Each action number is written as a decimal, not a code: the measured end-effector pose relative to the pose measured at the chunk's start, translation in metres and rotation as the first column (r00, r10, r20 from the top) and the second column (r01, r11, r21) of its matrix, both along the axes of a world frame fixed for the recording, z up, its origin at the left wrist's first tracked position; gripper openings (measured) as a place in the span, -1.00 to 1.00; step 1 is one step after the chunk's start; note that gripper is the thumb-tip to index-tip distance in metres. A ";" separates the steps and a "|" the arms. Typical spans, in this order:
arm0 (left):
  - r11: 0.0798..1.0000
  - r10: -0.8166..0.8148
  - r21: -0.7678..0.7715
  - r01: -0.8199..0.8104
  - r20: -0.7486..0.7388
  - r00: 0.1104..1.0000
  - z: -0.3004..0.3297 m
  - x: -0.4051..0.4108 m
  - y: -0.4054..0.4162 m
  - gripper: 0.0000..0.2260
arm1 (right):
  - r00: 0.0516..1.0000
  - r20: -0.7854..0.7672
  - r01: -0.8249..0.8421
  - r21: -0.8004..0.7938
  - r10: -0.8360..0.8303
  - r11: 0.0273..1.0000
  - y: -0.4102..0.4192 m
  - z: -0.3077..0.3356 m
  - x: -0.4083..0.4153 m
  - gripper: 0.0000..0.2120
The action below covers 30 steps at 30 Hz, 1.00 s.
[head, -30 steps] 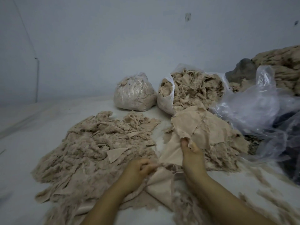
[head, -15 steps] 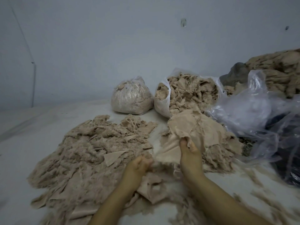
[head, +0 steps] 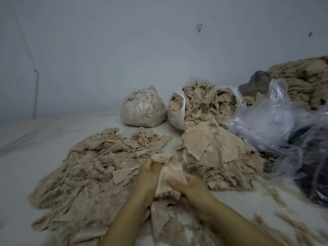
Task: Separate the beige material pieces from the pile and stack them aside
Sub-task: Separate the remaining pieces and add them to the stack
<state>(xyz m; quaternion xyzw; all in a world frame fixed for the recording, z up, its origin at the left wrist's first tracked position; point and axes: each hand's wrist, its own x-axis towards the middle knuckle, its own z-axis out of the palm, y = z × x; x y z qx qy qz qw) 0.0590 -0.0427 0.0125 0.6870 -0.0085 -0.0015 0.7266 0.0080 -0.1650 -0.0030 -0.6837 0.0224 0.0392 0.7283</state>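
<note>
A wide pile of shredded beige material (head: 85, 174) spreads over the white surface at the left. To its right lies a stack of flatter beige pieces (head: 218, 153). Between them, both hands hold one beige piece (head: 170, 176). My left hand (head: 149, 176) grips its upper left edge with curled fingers. My right hand (head: 188, 185) grips its lower right part, and the piece is bunched up between the two hands.
A tied clear bag of beige scraps (head: 142, 107) and an open white bag full of scraps (head: 204, 105) stand at the back. Crumpled clear plastic (head: 276, 121) and a dark bag (head: 316, 174) crowd the right. Another beige heap (head: 301, 80) rises far right.
My right hand has come off the stack and moved back toward me. Both hands have closed in on one piece and lifted it between the pile and the stack.
</note>
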 end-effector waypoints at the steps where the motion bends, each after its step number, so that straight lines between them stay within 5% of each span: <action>1: 1.000 0.002 0.019 -0.003 0.005 1.000 -0.001 0.000 0.002 -0.83 | 0.999 -0.019 -0.031 0.013 0.032 0.999 -0.003 -0.003 -0.003 -0.78; 4: 0.997 0.032 0.071 -0.032 0.000 0.999 -0.008 0.000 0.008 -0.78 | 0.995 -0.053 -0.081 -0.011 0.080 0.997 -0.010 -0.008 -0.011 -0.67; 7: 0.994 0.097 -0.038 -0.101 -0.108 0.989 -0.009 0.006 0.021 -0.78 | 0.985 -0.111 -0.137 -0.031 0.133 0.990 -0.024 -0.008 -0.019 -0.70; 10: 0.989 -0.027 -0.147 0.001 -0.173 0.985 -0.010 0.006 0.034 -0.82 | 0.984 -0.094 -0.171 -0.202 0.154 0.964 -0.036 -0.003 -0.026 -0.61; 13: 0.980 -0.178 -0.127 0.153 -0.213 0.961 -0.011 0.001 0.024 -0.71 | 1.000 0.021 -0.006 -0.406 0.016 0.914 -0.037 0.004 -0.017 -0.50; 17: 0.946 -0.301 -0.197 0.257 -0.239 0.923 -0.008 -0.007 0.014 -0.68 | 0.998 0.010 -0.049 -0.303 0.054 0.952 -0.022 0.007 -0.004 -0.30; 21: 0.963 -0.199 -0.228 0.146 -0.232 0.952 -0.009 -0.007 0.020 -0.72 | 0.998 0.057 -0.017 -0.256 0.033 0.967 -0.011 -0.008 0.007 -0.70; 24: 0.931 -0.041 -0.360 -0.061 -0.270 0.962 -0.009 0.005 0.040 -0.75 | 0.988 0.100 0.138 -0.267 -0.115 0.954 -0.023 -0.015 0.008 -0.67; 27: 0.922 -0.152 -0.387 0.033 -0.283 0.947 -0.009 0.005 0.046 -0.70 | 0.978 0.158 0.191 -0.389 -0.139 0.901 -0.030 -0.016 0.005 -0.66; 30: 0.921 -0.264 -0.358 0.154 -0.282 0.922 -0.009 0.000 0.031 -0.65 | 0.999 0.041 -0.022 -0.208 0.031 0.978 -0.010 -0.011 0.002 -0.68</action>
